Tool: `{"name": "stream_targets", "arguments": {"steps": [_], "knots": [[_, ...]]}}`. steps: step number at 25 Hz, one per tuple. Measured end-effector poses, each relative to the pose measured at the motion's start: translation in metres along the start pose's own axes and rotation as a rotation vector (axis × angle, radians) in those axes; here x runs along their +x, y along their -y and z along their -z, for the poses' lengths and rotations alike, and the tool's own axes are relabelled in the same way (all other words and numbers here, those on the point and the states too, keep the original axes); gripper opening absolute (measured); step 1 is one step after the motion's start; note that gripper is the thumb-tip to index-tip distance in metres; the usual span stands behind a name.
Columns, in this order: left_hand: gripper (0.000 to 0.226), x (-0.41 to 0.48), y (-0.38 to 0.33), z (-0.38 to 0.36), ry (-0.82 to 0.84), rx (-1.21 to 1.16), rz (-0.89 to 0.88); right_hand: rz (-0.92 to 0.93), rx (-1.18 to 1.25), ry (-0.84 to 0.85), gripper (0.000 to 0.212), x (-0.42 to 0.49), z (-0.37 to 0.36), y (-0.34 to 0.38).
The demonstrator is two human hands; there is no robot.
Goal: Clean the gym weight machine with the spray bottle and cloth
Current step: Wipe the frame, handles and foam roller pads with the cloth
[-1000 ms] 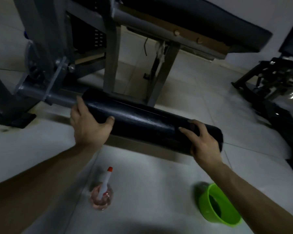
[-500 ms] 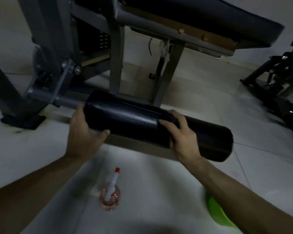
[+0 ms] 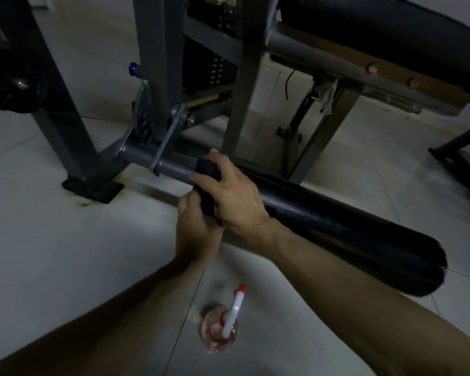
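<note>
A long black foam roller pad (image 3: 337, 226) juts from the grey axle (image 3: 168, 165) of the weight machine, low over the tiled floor. My right hand (image 3: 234, 196) lies over the roller's left end, fingers curled, with a dark cloth (image 3: 207, 167) showing between them at the axle. Just below, my left hand (image 3: 193, 232) grips the same end from underneath, partly hidden by the right hand. The spray bottle (image 3: 223, 329), clear with pinkish liquid and a white, red-tipped nozzle, stands on the floor between my forearms.
The machine's grey frame posts (image 3: 152, 50) and a weight stack (image 3: 215, 69) rise behind the roller. A black padded bench (image 3: 377, 31) overhangs at upper right. A round black pad (image 3: 14, 80) sits at far left. Dark legs of another machine (image 3: 461, 158) stand at right.
My right hand slid left along the roller, from its right end to its left end beside the axle. The left hand dropped under that end. The green bowl has left the view.
</note>
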State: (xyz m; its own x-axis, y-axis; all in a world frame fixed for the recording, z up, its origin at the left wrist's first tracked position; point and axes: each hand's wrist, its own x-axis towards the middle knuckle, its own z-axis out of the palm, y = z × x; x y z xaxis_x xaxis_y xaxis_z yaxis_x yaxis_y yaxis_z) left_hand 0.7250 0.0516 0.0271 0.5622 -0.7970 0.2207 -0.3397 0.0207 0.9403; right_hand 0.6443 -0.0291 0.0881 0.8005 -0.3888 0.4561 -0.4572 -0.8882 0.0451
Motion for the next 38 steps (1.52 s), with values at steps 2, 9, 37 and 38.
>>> {"name": "stream_targets", "arguments": {"steps": [2,9,37,38], "knots": [[0.076,0.003,-0.005,0.002,0.010,0.014,-0.009,-0.059,-0.016,0.012,0.052,-0.019,0.010,-0.019],[0.102,-0.005,-0.029,-0.021,-0.067,0.087,0.023,-0.117,-0.184,-0.038,0.058,-0.139,0.054,-0.083],[0.079,-0.009,-0.003,0.001,-0.011,0.041,-0.047,-0.161,0.069,-0.051,0.054,-0.060,0.019,-0.020],[0.076,-0.006,-0.002,0.004,-0.016,0.056,-0.060,-0.138,0.075,-0.035,0.057,-0.036,0.011,-0.007]]}}
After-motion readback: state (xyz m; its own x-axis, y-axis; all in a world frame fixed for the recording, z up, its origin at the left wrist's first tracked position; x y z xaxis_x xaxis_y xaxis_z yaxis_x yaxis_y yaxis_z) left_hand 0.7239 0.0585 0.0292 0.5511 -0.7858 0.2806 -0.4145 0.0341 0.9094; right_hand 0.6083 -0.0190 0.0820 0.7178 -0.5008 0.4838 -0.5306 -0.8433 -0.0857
